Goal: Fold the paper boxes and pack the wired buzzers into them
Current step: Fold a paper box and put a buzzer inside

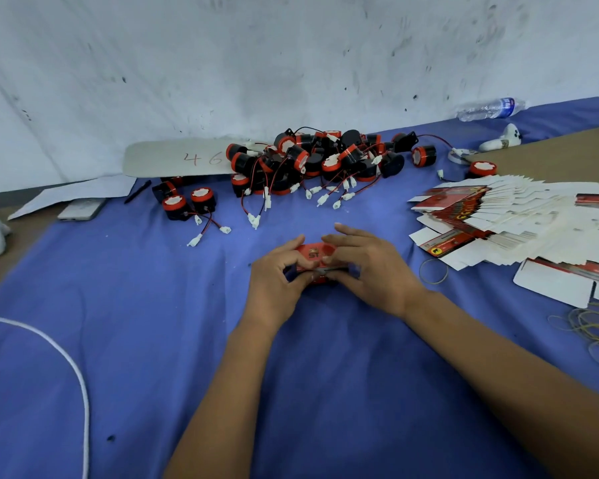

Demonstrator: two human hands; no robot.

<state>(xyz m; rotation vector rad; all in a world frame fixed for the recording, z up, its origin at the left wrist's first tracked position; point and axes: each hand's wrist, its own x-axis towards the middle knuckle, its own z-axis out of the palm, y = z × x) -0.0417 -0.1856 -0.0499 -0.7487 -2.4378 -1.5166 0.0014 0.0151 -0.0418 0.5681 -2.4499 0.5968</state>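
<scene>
Both hands, left hand (280,271) and right hand (367,262), grip the small red paper box (314,252) with curled fingers; its long axis lies left-right, the black-and-red wired buzzers pile (312,160) beyond it.

Soft even light, wide-angle edge distortion

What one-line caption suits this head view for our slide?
Both hands fold a red box on blue cloth, buzzers piled behind.

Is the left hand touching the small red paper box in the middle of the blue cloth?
Touching. The head view shows the left hand with its fingers curled onto the small red paper box, no gap between them.
</scene>
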